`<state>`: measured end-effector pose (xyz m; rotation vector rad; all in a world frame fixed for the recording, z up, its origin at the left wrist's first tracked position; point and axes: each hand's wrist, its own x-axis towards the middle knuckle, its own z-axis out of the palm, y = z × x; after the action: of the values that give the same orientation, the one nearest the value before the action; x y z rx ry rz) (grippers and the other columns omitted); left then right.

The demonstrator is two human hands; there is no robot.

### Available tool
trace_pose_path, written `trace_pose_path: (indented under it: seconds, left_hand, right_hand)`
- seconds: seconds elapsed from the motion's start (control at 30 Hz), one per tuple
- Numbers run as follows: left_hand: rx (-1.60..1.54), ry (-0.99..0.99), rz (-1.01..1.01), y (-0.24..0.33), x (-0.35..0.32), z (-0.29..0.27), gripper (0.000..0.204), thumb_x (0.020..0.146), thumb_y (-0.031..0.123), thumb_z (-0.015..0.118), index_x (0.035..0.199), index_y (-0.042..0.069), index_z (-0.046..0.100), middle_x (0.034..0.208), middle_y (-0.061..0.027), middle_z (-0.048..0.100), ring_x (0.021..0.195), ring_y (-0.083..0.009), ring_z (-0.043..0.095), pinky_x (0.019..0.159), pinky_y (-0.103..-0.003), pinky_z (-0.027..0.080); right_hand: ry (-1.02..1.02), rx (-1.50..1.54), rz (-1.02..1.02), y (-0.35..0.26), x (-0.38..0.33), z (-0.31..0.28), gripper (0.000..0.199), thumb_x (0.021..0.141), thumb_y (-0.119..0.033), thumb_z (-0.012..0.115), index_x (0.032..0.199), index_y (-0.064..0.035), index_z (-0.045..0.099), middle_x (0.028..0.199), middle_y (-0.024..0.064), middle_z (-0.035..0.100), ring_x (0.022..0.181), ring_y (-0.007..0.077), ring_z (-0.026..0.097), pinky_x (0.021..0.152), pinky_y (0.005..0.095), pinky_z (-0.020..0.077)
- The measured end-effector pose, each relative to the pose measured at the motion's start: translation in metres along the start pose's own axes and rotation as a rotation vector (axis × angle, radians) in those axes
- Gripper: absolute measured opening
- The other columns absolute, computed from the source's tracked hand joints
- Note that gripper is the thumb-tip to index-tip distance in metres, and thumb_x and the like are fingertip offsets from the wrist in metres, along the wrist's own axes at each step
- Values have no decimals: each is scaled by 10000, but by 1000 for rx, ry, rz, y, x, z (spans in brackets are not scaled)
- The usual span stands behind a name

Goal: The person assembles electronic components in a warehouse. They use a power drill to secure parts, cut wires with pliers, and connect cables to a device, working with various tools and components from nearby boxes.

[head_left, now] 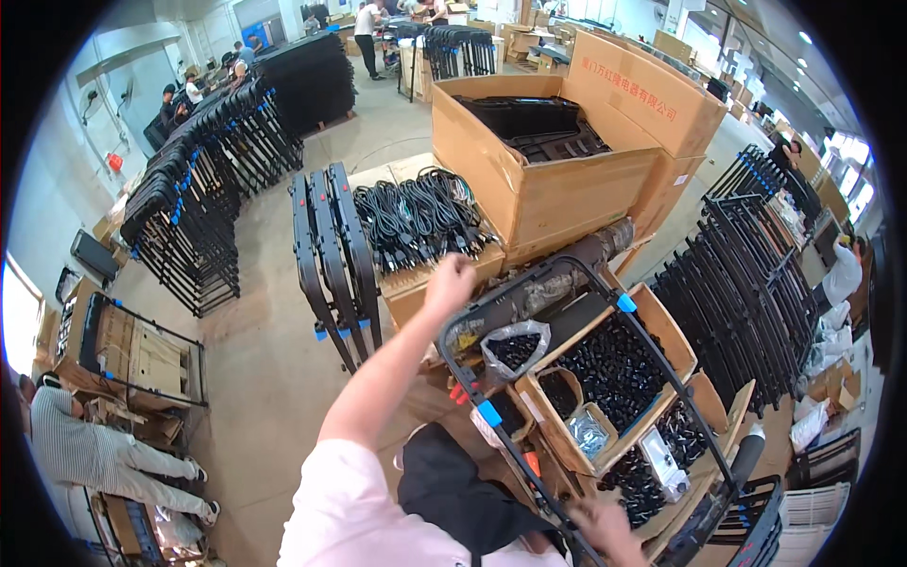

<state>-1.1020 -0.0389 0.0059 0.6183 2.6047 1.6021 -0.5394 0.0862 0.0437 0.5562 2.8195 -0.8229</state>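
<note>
My left hand (pixel 452 281) is stretched forward with its fingers curled closed, beside the plug ends of a pile of black power cords (pixel 420 217). Whatever it may hold is hidden. Across the workbench in front of me lies a black tubular frame (pixel 510 442) with blue clips. Close to the near end of this frame is my right hand (pixel 605 524); its fingers are blurred, and I cannot tell whether they touch the tube. Under the frame, a cardboard box (pixel 540 402) holds many small black parts (pixel 614 369). A clear plastic bag (pixel 516 350) of black pieces sits beside it.
A large open carton (pixel 472 156) with black panels stands beyond the cords. Black folded frames (pixel 331 246) stand to the left of the cords, and more stacked frames (pixel 737 293) rise on the right. A white box (pixel 664 463) lies among loose black parts. Another person (pixel 104 454) bends at far left.
</note>
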Motion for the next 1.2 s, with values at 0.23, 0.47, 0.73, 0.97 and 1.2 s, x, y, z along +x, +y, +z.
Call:
trace_pose_path:
  seconds: [0.23,0.47,0.73,0.97,1.2]
  left_hand:
    - [252,-32,-455,-63,190,-41,386,956,203,588,1252,10,745,1303,-273,725,1272,-420,681,1071,-482,541]
    - [390,-190,-519,-102,278,-59,364,956,193,639,1249,25,775,1339,-218,733,1284,-385,691,1052,-453,565]
    - [566,-142,-180,-67,274,-27,681,958,582,708,1271,-22,738,1290,-232,748,1218,-387,722,1014,-465,581]
    - [582,-307,-144,-32,277,-16,563,932,535,752,1156,20,794,1243,-226,766,1189,-396,733,995,-471,589]
    - [66,90,-617,-76,254,1,754,918,486,736,1377,-86,562,1414,-322,623,1296,-450,641,1100,-510,520]
  right_hand:
    - [66,-220,346,-39,-42,57,513,1063,-206,567,1520,22,522,1391,342,628,1099,498,681,950,555,564]
    - [93,-411,893,-82,7,36,663,1117,-527,436,923,6,778,887,243,767,785,394,747,661,507,604]
    - [152,-526,842,-77,-16,70,293,873,-349,767,935,-62,767,1035,160,774,901,368,767,794,484,615]
    - [-117,-640,828,-38,-15,92,262,964,-270,603,949,-72,773,869,132,783,801,331,785,692,460,597]
    - [-222,-599,942,-23,-26,108,315,893,-358,694,1007,-67,731,846,139,760,841,337,782,731,463,617]
